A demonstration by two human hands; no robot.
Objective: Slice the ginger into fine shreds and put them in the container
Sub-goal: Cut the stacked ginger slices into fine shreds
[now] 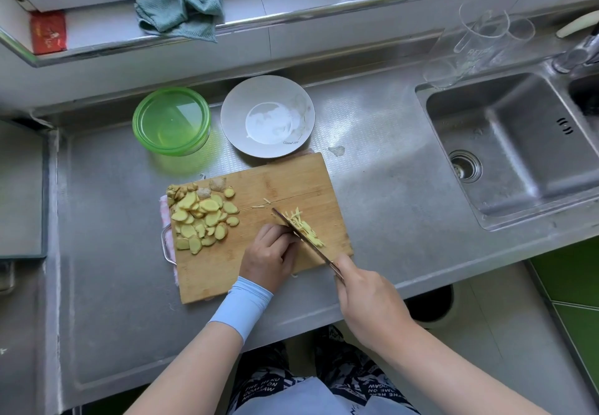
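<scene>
On the stainless steel counter (389,187), near its front edge, lies a rectangular bamboo cutting board (269,181). The right hand (366,301) has its grip closed round the handle of a long kitchen knife (304,239), whose blade rests beside pale yellow ginger shreds (306,226). The left hand (269,255) curls its fingers against the blade; what its grip holds is hidden. Yellow ginger slices (201,217) are piled at the board's left end. A round translucent green container (194,142) stands toward the counter's back edge.

A home kitchen is being shown. A stainless-steel counter (372,187) is being worked at. A sink (518,142) with a drain (465,165) and a faucet (573,54) are being seen right of the right hand (366,298). A bamboo cutting board (259,181) is being used under the left hand (269,252), with a plate (233,113), a green container (171,121) and a dishcloth (180,9) beyond it.
</scene>
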